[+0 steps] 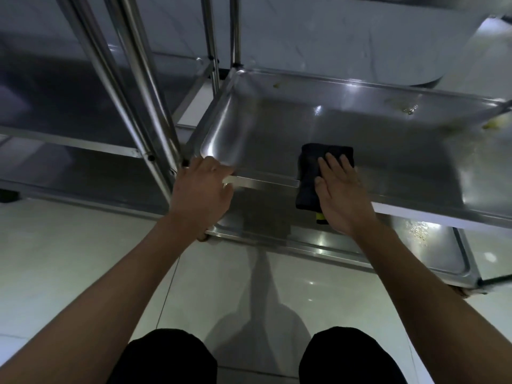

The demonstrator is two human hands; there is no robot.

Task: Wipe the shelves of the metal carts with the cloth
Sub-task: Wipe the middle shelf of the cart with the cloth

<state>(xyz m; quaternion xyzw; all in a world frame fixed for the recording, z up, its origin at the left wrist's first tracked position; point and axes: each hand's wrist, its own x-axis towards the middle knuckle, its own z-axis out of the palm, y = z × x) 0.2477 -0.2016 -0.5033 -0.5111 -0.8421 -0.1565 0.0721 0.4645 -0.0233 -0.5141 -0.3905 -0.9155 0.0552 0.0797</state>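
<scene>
1. Nearest the camera, two dark-clad knees sit above a pale tiled floor, well short of both hands.
2. A lower shelf of the metal cart lies directly beneath the right hand; wet spots glint on it to that hand's right.
3. The left hand grips the near left corner of the middle shelf, fingers curled over the rim, just beside the corner post.
4. The right hand lies flat with straight, slightly spread fingers, pressing the black cloth onto the shelf's near rim. The cloth is folded and extends forward and to the left of the fingers; a small yellow tag shows under the palm's left edge.
5. Beyond the fingertips, the shelf pan runs bare and reflective. Yellowish residue sits at its far right corner, well apart from the cloth.
6. Left of the gripping hand, a second cart stands alongside, its posts close to the first.
</scene>
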